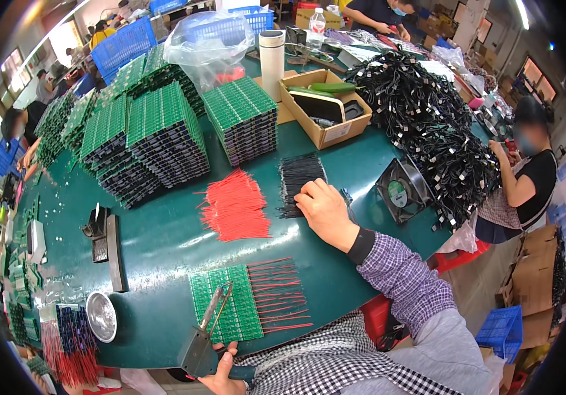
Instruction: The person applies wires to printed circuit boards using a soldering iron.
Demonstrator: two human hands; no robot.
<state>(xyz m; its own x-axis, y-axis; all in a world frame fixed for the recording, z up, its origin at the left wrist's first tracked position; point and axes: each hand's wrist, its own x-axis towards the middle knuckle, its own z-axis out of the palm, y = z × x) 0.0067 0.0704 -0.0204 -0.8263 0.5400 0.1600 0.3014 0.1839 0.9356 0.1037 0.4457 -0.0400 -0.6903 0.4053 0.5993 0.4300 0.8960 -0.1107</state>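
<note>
Green oval worktable (pixel 164 243): carries everything below.

Heap of black cable assemblies (pixel 427 125), far right of the table: too tangled to count.

Stacks of green circuit-board panels (pixel 164 135), far left to centre: at least five distinct stacks; one separate block (pixel 242 118) stands nearer the open brown cardboard box (pixel 325 108).

Green circuit-board panel with red wires fitted along its right edge (pixel 227 309), lying flat near the table's front edge: one. Judged stiff but thin and light; the soldered leads look easy to bend, so take it by the bare long edges, not the wire side.

Loose bundle of short red wires (pixel 235 207), mid-table: one pile, strands uncountable. Beside it a bundle of short black wires (pixel 299 184): one pile. Judged very light, limp, prone to scatter; best pinched a few at a time near mid-length.

Black square cooling fan (pixel 399 191), right of the black wires: one.

Grey metal hand tool with a long clamp-like head (pixel 207 332): one, head resting on the wired panel.

Right hand (pixel 325 210): palm down, fingers loosely together, fingertips on the black wire bundle; clamped on nothing that shows.

Left hand (pixel 220 375): wrapped closed around the tool's handle at the front edge.
</note>
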